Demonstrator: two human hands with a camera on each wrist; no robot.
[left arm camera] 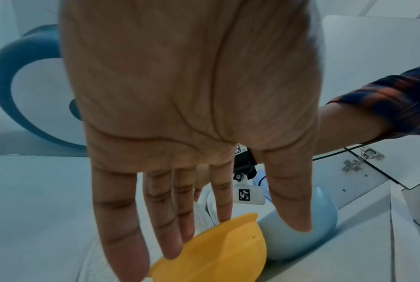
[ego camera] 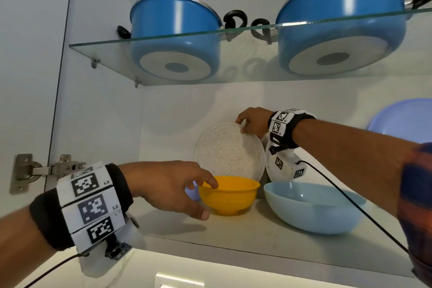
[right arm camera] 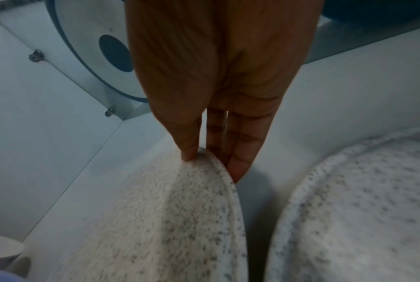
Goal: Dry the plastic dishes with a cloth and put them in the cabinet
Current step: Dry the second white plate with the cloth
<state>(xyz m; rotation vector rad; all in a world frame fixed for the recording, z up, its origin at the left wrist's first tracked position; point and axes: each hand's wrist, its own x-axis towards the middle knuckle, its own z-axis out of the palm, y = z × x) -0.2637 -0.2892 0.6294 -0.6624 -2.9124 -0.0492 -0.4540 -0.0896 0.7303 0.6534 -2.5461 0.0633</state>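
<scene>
Lower cabinet shelf (ego camera: pixel 245 238), contents as you are reaching in:

- Speckled plate (ego camera: pixel 230 151): standing on edge, leaning toward the back wall. Your right hand (ego camera: pixel 253 121) is pinching its rim at 1 o'clock, thumb in front, fingers behind.
- Second speckled plate (right arm camera: pixel 363 213): showing only in the right wrist view, standing at 3 o'clock of the first, apart from it.
- Yellow bowl (ego camera: pixel 230 195): sitting upright just in front of the first plate. Your left hand (ego camera: pixel 171 188) is spreading over its 9 o'clock side, fingers straight and relaxed, fingertips (left arm camera: pixel 222 217) touching the rim, thumb lying low beside the bowl's wall, gripping nothing.
- Pale blue bowl (ego camera: pixel 313 208): sitting upright at 3 o'clock of the yellow bowl, just beside it.
- Lilac plate (ego camera: pixel 404 119): partly in view at the far right.

Glass shelf (ego camera: pixel 112 63) above: two blue pots (ego camera: pixel 175 21) standing side by side.
</scene>
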